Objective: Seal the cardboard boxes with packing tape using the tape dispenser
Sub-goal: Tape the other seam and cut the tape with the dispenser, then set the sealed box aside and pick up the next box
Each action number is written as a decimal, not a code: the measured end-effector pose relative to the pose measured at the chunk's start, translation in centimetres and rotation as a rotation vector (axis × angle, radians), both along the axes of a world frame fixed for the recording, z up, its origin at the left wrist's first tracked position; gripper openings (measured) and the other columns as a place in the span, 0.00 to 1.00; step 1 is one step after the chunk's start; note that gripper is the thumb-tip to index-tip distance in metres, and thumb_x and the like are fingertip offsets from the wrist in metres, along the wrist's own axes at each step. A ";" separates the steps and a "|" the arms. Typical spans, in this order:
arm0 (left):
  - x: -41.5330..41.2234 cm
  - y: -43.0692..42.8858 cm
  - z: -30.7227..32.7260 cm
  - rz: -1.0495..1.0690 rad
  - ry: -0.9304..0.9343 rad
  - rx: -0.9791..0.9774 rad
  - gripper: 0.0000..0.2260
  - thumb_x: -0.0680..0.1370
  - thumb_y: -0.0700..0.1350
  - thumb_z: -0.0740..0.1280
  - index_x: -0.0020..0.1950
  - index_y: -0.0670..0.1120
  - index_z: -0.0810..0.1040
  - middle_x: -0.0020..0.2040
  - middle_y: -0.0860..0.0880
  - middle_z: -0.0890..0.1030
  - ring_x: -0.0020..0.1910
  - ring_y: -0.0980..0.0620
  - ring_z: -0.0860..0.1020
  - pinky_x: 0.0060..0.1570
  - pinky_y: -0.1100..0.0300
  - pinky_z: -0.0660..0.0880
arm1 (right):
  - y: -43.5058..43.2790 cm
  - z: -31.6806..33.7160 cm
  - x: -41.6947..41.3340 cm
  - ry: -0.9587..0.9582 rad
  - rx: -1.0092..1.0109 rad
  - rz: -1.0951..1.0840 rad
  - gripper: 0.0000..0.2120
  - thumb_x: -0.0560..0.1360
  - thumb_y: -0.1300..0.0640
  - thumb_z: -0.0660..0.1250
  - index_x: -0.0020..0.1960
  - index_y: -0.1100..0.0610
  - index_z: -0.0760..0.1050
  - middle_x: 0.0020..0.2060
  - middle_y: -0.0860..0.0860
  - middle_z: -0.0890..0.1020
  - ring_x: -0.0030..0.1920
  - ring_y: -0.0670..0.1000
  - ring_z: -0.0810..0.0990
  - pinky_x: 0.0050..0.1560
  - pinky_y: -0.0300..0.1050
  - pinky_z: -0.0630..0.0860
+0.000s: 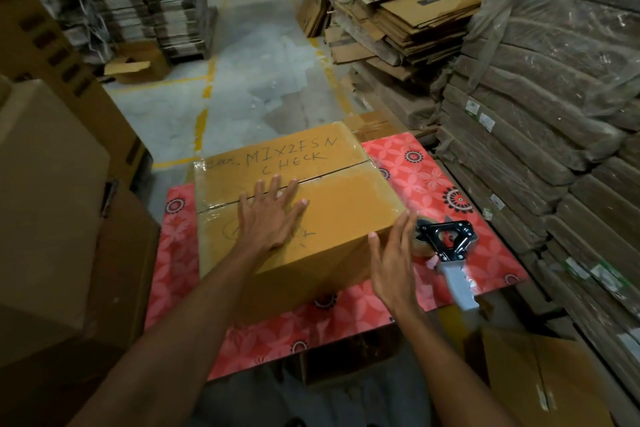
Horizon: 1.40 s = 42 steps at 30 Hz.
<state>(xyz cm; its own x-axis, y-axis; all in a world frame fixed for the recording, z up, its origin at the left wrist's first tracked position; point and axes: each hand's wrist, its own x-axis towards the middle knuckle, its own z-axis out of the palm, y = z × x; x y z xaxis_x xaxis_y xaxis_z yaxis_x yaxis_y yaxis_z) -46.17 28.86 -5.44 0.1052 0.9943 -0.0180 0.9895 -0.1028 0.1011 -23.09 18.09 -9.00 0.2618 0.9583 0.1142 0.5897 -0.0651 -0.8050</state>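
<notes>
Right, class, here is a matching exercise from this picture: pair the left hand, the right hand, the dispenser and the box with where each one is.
Things:
1. left hand
2. right hand
3. dispenser
4. box

Places:
A. lying unheld on the table, right of the box
B. flat on the box's top
C. standing on the red table, marked "CHECK"
D. at the box's near right corner, fingers straight

Pairs: 1-B, 2-D, 3-A, 4-C

Right of the box [298, 198], a narrow strip of red table [433, 180] holds the tape dispenser [446, 239], with wrapped stacks [554, 149] walling it just beyond. Left of the box, big cartons [45, 201] crowd close. Behind the box the floor aisle [249, 45] lies open.
</notes>
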 end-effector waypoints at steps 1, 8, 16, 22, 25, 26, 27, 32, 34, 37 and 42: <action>-1.1 -0.6 0.2 0.050 -0.002 0.016 0.31 0.79 0.72 0.40 0.81 0.65 0.48 0.83 0.50 0.49 0.81 0.38 0.48 0.75 0.30 0.47 | 0.0 -0.2 -0.5 0.024 -0.006 -0.023 0.38 0.83 0.38 0.50 0.79 0.48 0.27 0.79 0.47 0.29 0.80 0.52 0.47 0.65 0.52 0.70; -6.6 -2.5 0.8 0.340 -0.163 -0.075 0.37 0.79 0.73 0.46 0.83 0.57 0.46 0.84 0.49 0.42 0.81 0.37 0.38 0.75 0.33 0.37 | -1.7 -0.2 -7.5 0.278 -0.167 -0.063 0.42 0.81 0.37 0.49 0.79 0.56 0.27 0.79 0.52 0.32 0.81 0.56 0.48 0.66 0.39 0.55; -7.3 -4.5 2.6 0.305 -0.048 -0.111 0.44 0.79 0.72 0.48 0.82 0.39 0.53 0.81 0.41 0.56 0.77 0.33 0.55 0.75 0.35 0.56 | 0.6 1.2 -13.3 0.472 -0.282 -0.067 0.61 0.73 0.40 0.74 0.79 0.55 0.27 0.80 0.51 0.33 0.81 0.56 0.49 0.76 0.53 0.58; -7.1 -9.5 5.7 0.172 0.076 0.004 0.27 0.81 0.63 0.57 0.62 0.42 0.79 0.60 0.41 0.80 0.64 0.42 0.72 0.64 0.47 0.66 | 5.4 3.8 -8.8 0.171 -0.117 0.060 0.20 0.76 0.51 0.72 0.67 0.53 0.77 0.58 0.51 0.84 0.56 0.54 0.84 0.58 0.48 0.78; -12.9 -8.1 3.7 0.277 -0.059 0.013 0.31 0.76 0.69 0.58 0.68 0.48 0.74 0.70 0.42 0.74 0.71 0.39 0.66 0.70 0.39 0.61 | 2.6 4.6 -11.9 0.193 -0.145 0.070 0.21 0.80 0.47 0.66 0.70 0.53 0.72 0.58 0.47 0.82 0.52 0.52 0.84 0.58 0.54 0.80; -15.0 -7.6 3.0 0.329 -0.104 -0.052 0.36 0.73 0.74 0.56 0.73 0.52 0.69 0.75 0.41 0.67 0.75 0.35 0.61 0.72 0.34 0.57 | 1.0 4.2 -13.0 0.227 -0.170 0.065 0.24 0.80 0.44 0.65 0.73 0.51 0.68 0.60 0.44 0.80 0.54 0.51 0.82 0.60 0.55 0.78; -16.9 -7.3 2.4 0.374 -0.183 -0.094 0.40 0.71 0.78 0.53 0.77 0.57 0.63 0.80 0.42 0.59 0.78 0.33 0.55 0.73 0.29 0.53 | -0.7 3.5 -14.0 0.251 -0.181 0.062 0.29 0.79 0.41 0.66 0.75 0.49 0.64 0.61 0.42 0.77 0.57 0.50 0.80 0.62 0.53 0.75; -22.1 -7.6 1.2 0.488 -0.892 -0.126 0.44 0.71 0.63 0.76 0.81 0.61 0.56 0.81 0.48 0.53 0.75 0.33 0.61 0.34 0.48 0.83 | -4.7 1.3 -16.7 0.468 -0.287 -0.040 0.39 0.69 0.26 0.66 0.74 0.28 0.51 0.73 0.42 0.69 0.68 0.59 0.74 0.63 0.68 0.75; -23.2 -7.2 0.4 0.593 -1.145 -0.124 0.50 0.60 0.60 0.85 0.77 0.60 0.63 0.75 0.45 0.69 0.65 0.37 0.75 0.31 0.43 0.82 | -4.4 1.3 -17.1 0.602 -0.321 -0.089 0.41 0.66 0.25 0.69 0.72 0.23 0.52 0.76 0.44 0.67 0.70 0.61 0.72 0.61 0.72 0.74; -24.7 -6.4 -1.5 0.648 -1.438 -0.223 0.50 0.49 0.53 0.89 0.69 0.51 0.75 0.63 0.43 0.81 0.54 0.37 0.83 0.36 0.30 0.79 | -3.4 1.6 -17.3 0.653 -0.263 -0.137 0.40 0.64 0.29 0.72 0.72 0.24 0.58 0.75 0.46 0.70 0.71 0.58 0.71 0.64 0.70 0.72; -22.6 -7.1 4.3 0.636 -1.456 -0.103 0.48 0.59 0.52 0.86 0.74 0.51 0.68 0.65 0.48 0.75 0.61 0.40 0.77 0.35 0.34 0.81 | 0.8 4.4 -15.3 0.721 -0.213 -0.116 0.31 0.61 0.33 0.73 0.62 0.20 0.67 0.66 0.51 0.79 0.63 0.59 0.79 0.58 0.71 0.77</action>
<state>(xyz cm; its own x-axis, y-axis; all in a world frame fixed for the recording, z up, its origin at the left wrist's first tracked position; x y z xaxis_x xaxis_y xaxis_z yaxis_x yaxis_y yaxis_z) -68.80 21.77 -1.14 -0.3218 0.8820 -0.3444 -0.0770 0.3381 0.9379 -38.43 18.87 -4.61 0.3022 0.9022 -0.3077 -0.0975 -0.2918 -0.9515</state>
